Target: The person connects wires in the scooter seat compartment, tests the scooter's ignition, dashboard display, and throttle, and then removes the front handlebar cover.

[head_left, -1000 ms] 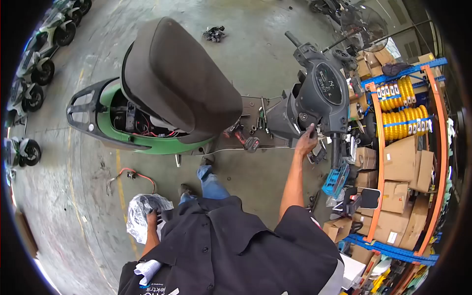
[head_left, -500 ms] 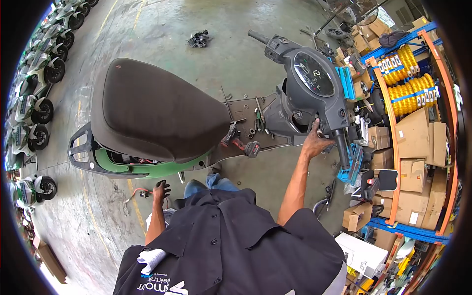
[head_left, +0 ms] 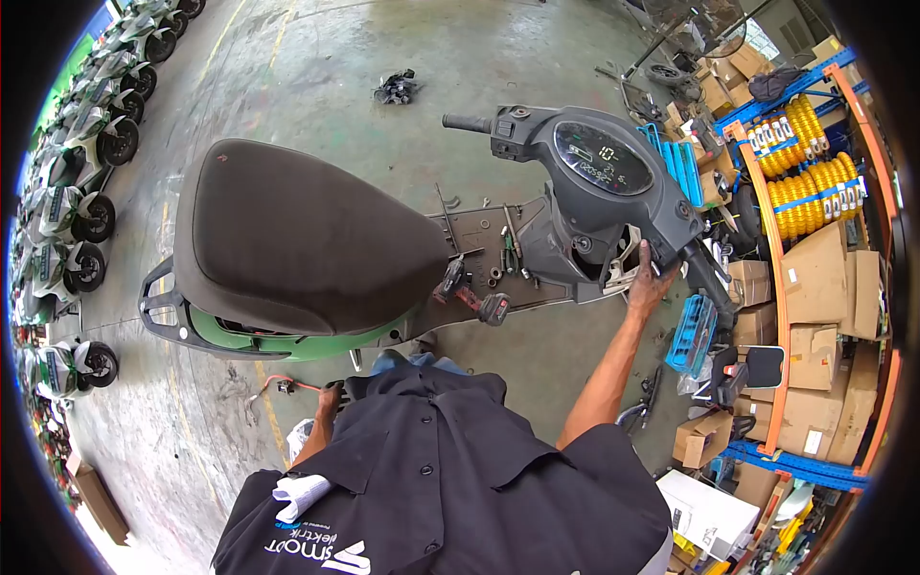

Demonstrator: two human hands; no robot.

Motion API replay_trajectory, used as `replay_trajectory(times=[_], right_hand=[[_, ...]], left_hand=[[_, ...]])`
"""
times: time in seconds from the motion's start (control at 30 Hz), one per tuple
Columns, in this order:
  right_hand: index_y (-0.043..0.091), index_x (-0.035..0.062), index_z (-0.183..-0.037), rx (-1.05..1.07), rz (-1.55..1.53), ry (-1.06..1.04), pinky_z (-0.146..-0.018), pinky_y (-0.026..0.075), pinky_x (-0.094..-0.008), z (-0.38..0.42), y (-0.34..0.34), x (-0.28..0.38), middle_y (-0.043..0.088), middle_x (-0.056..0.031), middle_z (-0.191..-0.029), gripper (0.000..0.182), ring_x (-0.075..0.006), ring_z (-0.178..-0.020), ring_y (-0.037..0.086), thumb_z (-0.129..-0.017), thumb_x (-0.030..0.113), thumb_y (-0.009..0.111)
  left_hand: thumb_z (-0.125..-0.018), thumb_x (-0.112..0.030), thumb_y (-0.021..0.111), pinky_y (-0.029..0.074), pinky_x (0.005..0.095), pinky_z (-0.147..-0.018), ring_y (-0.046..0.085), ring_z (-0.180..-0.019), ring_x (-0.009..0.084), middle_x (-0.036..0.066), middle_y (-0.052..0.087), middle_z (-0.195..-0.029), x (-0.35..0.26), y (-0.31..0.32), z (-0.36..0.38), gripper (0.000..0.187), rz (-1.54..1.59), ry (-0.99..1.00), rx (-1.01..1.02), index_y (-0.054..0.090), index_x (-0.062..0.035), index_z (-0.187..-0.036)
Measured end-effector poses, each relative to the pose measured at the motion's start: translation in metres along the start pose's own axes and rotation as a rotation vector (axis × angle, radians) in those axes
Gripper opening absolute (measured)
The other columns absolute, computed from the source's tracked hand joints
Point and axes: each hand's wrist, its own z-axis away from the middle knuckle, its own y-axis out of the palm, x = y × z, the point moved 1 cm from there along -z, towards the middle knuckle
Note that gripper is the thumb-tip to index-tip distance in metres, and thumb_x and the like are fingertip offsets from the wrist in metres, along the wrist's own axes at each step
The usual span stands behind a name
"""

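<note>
An electric scooter with a dark brown seat (head_left: pixel 307 235) stands across in front of me. My right hand (head_left: pixel 652 280) is at the handlebar (head_left: pixel 704 273), just inside the right grip, with its thumb up against the cover and its fingers partly hidden. Beside it, a gap in the grey cover shows a pale part (head_left: pixel 625 259). The lit display (head_left: pixel 604 158) is above the hand. My left hand (head_left: pixel 331 395) hangs low by my side near the rear of the scooter, fingers loosely apart and nothing visible in them.
A red and black cordless power tool (head_left: pixel 470 292) lies on the footboard (head_left: pixel 537 278) among sockets and other hand tools. Parked scooters (head_left: pixel 72 259) line the left. Shelving (head_left: pixel 767 316) with cardboard boxes and yellow coils (head_left: pixel 815 196) is at right. A black part (head_left: pixel 396 88) lies on the floor.
The handlebar has turned, its left grip swinging back and its right grip forward. My right hand moved right with it. My left hand dropped closer to my body. The display digits differ.
</note>
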Motion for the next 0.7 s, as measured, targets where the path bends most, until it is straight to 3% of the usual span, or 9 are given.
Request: replay_trajectory(times=[0.1, 0.17, 0.37, 0.47, 0.57, 0.7], right_hand=[[0.040, -0.0062, -0.136, 0.014, 0.056, 0.011, -0.099, 0.039, -0.0395, -0.004, 0.000, -0.001, 0.051, -0.0203, -0.129, 0.077, -0.0296, -0.115, 0.051, -0.079, 0.029, 0.078], [0.040, -0.0063, -0.137, 0.038, -0.021, 0.006, -0.100, 0.038, -0.0398, -0.007, 0.002, 0.005, 0.050, -0.0210, -0.131, 0.079, -0.0297, -0.116, 0.050, -0.079, 0.031, 0.078], [0.045, -0.0083, -0.129, 0.035, 0.064, 0.005, -0.097, 0.041, -0.0404, -0.012, 0.004, 0.003, 0.054, -0.0215, -0.123, 0.071, -0.0294, -0.110, 0.054, -0.079, 0.030, 0.078], [0.045, -0.0061, -0.126, 0.038, 0.029, 0.022, -0.091, 0.044, -0.0395, -0.010, 0.003, 0.001, 0.059, -0.0182, -0.118, 0.068, -0.0268, -0.105, 0.058, -0.080, 0.031, 0.077], [0.045, -0.0082, -0.124, 0.064, -0.039, 0.049, -0.091, 0.044, -0.0407, -0.009, 0.001, 0.005, 0.056, -0.0204, -0.119, 0.067, -0.0279, -0.104, 0.056, -0.080, 0.031, 0.077], [0.032, -0.0047, -0.133, 0.166, -0.062, -0.009, -0.092, 0.044, -0.0390, -0.012, 0.003, -0.023, 0.054, -0.0189, -0.119, 0.081, -0.0266, -0.104, 0.054, -0.077, 0.027, 0.082]], left_hand=[[-0.089, -0.036, 0.057, 0.049, 0.0352, -0.057, 0.064, -0.073, 0.0225, 0.011, 0.068, -0.099, -0.026, 0.004, 0.026, 0.044, -0.139, 0.161, -0.040, 0.055, -0.0112, -0.125], [-0.090, -0.038, 0.057, 0.049, 0.0342, -0.058, 0.063, -0.072, 0.0219, 0.010, 0.069, -0.101, -0.032, 0.007, 0.032, 0.046, -0.019, 0.085, -0.057, 0.055, -0.0106, -0.126], [-0.094, -0.033, 0.052, 0.050, 0.0355, -0.062, 0.065, -0.076, 0.0197, 0.009, 0.069, -0.100, -0.035, 0.006, 0.045, 0.039, 0.138, 0.115, -0.031, 0.054, -0.0122, -0.127], [-0.093, -0.032, 0.053, 0.049, 0.0343, -0.065, 0.067, -0.080, 0.0219, 0.010, 0.069, -0.100, -0.019, 0.004, 0.055, 0.043, 0.126, 0.089, -0.052, 0.053, -0.0110, -0.130], [-0.093, -0.032, 0.052, 0.049, 0.0368, -0.062, 0.065, -0.074, 0.0196, 0.008, 0.070, -0.100, 0.015, -0.001, 0.048, 0.038, 0.105, 0.082, -0.019, 0.056, -0.0130, -0.126], [-0.093, -0.034, 0.052, 0.049, 0.0362, -0.061, 0.062, -0.069, 0.0190, 0.008, 0.071, -0.096, 0.037, 0.001, 0.081, 0.039, -0.014, 0.032, -0.088, 0.057, -0.0118, -0.124]])
